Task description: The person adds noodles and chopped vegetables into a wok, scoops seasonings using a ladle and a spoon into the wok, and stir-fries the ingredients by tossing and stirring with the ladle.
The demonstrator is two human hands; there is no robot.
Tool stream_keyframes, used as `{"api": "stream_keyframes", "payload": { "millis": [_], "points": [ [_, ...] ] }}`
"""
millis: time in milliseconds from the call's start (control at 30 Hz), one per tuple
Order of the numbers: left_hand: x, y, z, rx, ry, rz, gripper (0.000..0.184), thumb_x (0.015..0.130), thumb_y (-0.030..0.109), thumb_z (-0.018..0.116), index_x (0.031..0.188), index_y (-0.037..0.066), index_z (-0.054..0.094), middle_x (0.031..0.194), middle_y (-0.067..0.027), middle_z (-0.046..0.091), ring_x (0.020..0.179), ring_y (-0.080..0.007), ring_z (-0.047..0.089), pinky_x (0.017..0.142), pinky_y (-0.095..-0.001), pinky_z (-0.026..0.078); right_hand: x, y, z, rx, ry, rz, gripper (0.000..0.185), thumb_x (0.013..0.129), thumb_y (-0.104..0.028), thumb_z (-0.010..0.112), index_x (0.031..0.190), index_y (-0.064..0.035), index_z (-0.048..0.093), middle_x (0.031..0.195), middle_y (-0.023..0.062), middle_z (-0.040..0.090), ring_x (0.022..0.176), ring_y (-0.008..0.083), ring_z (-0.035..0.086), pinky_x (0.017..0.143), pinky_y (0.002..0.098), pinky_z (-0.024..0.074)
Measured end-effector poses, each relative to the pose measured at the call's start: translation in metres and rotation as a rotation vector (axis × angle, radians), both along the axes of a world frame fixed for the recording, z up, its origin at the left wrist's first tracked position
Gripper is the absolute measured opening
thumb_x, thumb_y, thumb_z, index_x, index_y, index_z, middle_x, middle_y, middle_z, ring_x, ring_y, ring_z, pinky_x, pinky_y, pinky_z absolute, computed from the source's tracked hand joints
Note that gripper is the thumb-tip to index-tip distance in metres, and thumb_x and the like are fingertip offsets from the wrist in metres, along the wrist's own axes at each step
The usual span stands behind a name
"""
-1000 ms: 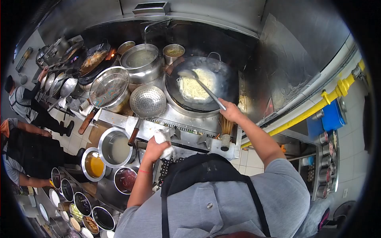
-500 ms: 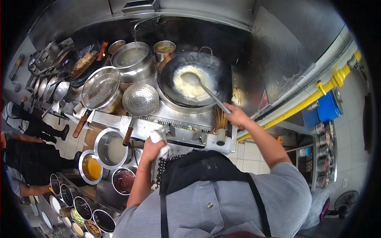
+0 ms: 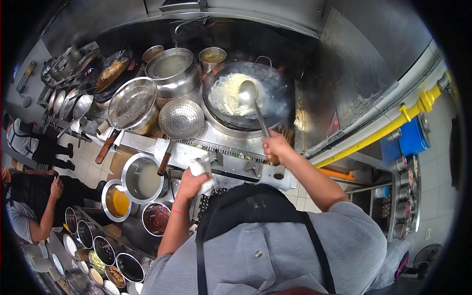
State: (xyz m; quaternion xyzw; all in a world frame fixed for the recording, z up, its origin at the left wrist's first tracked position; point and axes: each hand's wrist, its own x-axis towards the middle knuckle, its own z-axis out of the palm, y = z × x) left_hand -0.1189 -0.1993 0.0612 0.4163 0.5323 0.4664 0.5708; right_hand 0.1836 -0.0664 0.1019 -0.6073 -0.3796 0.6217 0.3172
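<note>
My right hand (image 3: 277,147) is closed around the handle of a metal ladle (image 3: 248,92). The ladle's bowl is over pale, noodle-like strands (image 3: 222,96) in a black wok (image 3: 279,96), where steam or haze hangs. The wok sits on the burner with its loop handle at the far side. A bundled white cloth (image 3: 202,172) is gripped in my left hand (image 3: 189,186), close to the stove's front edge. Just beyond my right hand, a bamboo brush (image 3: 286,132) is partly hidden by it.
Left of the wok are a perforated skimmer (image 3: 181,119), a mesh strainer (image 3: 132,104) and a large pot of liquid (image 3: 169,66). Yellow liquid fills part of a bowl (image 3: 118,201) near my left arm. A yellow pipe (image 3: 383,125) runs along the right. Other people (image 3: 42,196) stand at far left.
My right hand has drawn left and slightly down, and the ladle's bowl has shifted right. The pale strands lie more to the wok's left. At far left, another person's forearm has risen.
</note>
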Motion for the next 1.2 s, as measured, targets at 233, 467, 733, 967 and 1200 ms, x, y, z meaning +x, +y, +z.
{"api": "stream_keyframes", "payload": {
  "millis": [233,467,733,967,1200],
  "points": [
    [0.001,0.001,-0.007,-0.050,0.072,-0.019,0.032,0.070,0.015,0.070,0.096,-0.002,0.061,0.086,-0.0047,0.063,0.075,-0.0137,0.058,0.069,-0.0296,0.048,0.005,0.041,-0.044,0.394,-0.550,0.150,0.065,0.089,-0.007,0.054,0.147,-0.0119,0.024,0.063,0.0021,0.048,0.041,0.0133,0.043,0.036,0.0318,0.0356],
    [-0.008,-0.004,-0.016,-0.089,-0.038,0.005,0.029,0.071,0.013,0.068,0.096,-0.001,0.063,0.087,-0.0061,0.065,0.077,-0.0143,0.061,0.069,-0.0301,0.049,0.041,-0.001,0.012,0.019,0.012,0.013,0.054,0.089,-0.007,0.053,0.139,-0.0149,0.035,0.062,-0.0012,0.043,0.041,0.0101,0.037,0.036,0.0286,0.0327],
    [0.005,0.007,-0.013,-0.064,0.116,-0.028,0.027,0.070,0.013,0.068,0.094,0.000,0.061,0.082,-0.0050,0.063,0.072,-0.0152,0.060,0.066,-0.0307,0.049,0.050,-0.001,0.005,-0.234,0.402,0.067,0.039,0.090,-0.008,0.054,0.124,-0.0193,0.040,0.064,-0.0015,0.044,0.042,0.0052,0.034,0.035,0.0233,0.0282],
    [0.011,0.008,-0.014,-0.071,0.066,-0.053,0.033,0.070,0.013,0.070,0.099,-0.001,0.060,0.087,-0.0059,0.063,0.076,-0.0158,0.060,0.069,-0.0312,0.049,0.035,-0.003,-0.004,-0.296,0.452,-0.054,0.035,0.091,-0.007,0.052,0.121,-0.0192,0.039,0.064,-0.0018,0.043,0.042,0.0060,0.033,0.035,0.0234,0.0281],
    [0.012,0.010,-0.019,-0.082,0.081,-0.043,0.037,0.070,0.013,0.069,0.103,-0.002,0.059,0.088,-0.0060,0.063,0.077,-0.0159,0.060,0.069,-0.0309,0.049,0.036,0.008,-0.012,-0.135,0.267,0.016,0.033,0.090,-0.008,0.054,0.120,-0.0137,0.043,0.063,-0.0008,0.044,0.042,0.0089,0.036,0.036,0.0271,0.0310]
  ]
}}
